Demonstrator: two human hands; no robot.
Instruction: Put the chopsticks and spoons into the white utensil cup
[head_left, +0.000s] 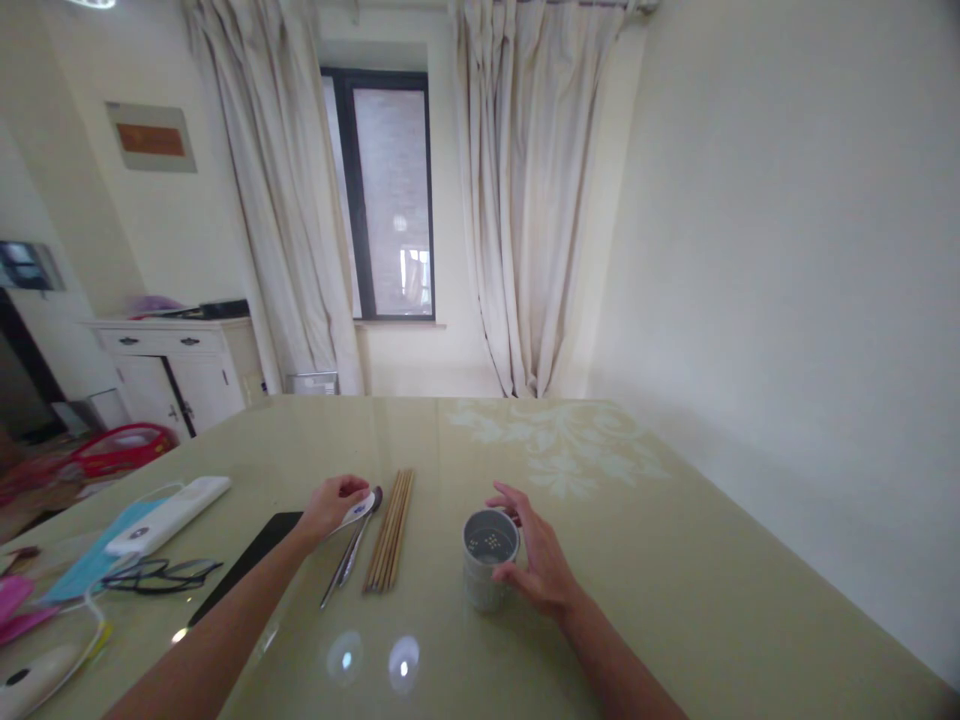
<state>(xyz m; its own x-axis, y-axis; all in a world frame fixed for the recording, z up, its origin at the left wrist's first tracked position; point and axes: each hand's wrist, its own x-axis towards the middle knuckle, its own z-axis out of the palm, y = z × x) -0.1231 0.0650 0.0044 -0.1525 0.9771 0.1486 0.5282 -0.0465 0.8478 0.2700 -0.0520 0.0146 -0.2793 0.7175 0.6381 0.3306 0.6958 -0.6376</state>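
Note:
My right hand curls around the right side of a small grey cylindrical holder that stands upright on the table; small holes show in its bottom. My left hand is closed on a white spoon just left of a metal spoon lying on the table. A bundle of wooden chopsticks lies beside the metal spoon, between my two hands.
The glossy green table carries a black tablet, glasses, a white remote, a blue mask and a white mouse on the left. A white cabinet and curtains stand behind.

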